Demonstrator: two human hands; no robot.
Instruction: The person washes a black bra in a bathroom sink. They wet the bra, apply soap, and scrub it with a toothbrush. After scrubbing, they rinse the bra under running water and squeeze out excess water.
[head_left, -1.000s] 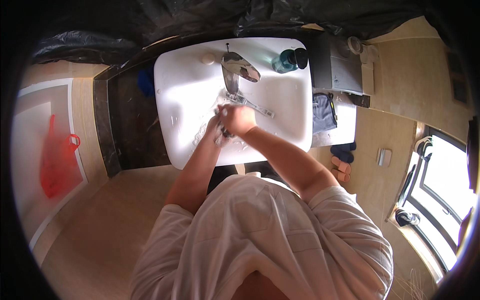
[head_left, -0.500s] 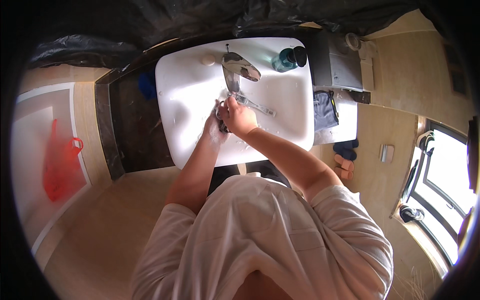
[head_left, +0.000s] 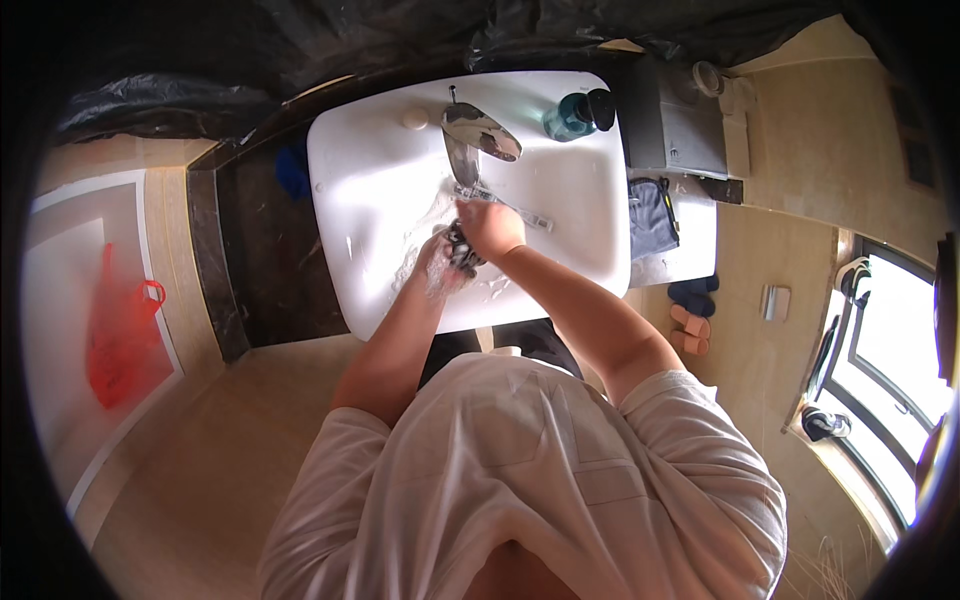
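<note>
Both my hands are in the white sink (head_left: 585, 230), just below the spout of the chrome faucet (head_left: 478, 132). Between them is a small dark thing with pale, shiny patches (head_left: 461, 252), too blurred to name. My left hand (head_left: 440, 268), wet under splashing water, is closed around its left and lower side. From above and right, my right hand (head_left: 492, 230) grips it with curled fingers, partly hidden. A clear, narrow strip-like item (head_left: 537, 219) lies in the basin behind my right hand, partly covered by it.
On the sink's back rim stand a teal bottle with a black top (head_left: 570, 118) and a small round cream piece (head_left: 415, 118). Grey folded cloth (head_left: 653, 215) and a dark box (head_left: 690, 130) are at the right. Slippers (head_left: 690, 325) lie on the floor. A red bag (head_left: 120, 345) hangs left.
My right hand has shifted slightly right and down, and more of the dark thing shows between my hands. Water now splashes more widely around my left hand.
</note>
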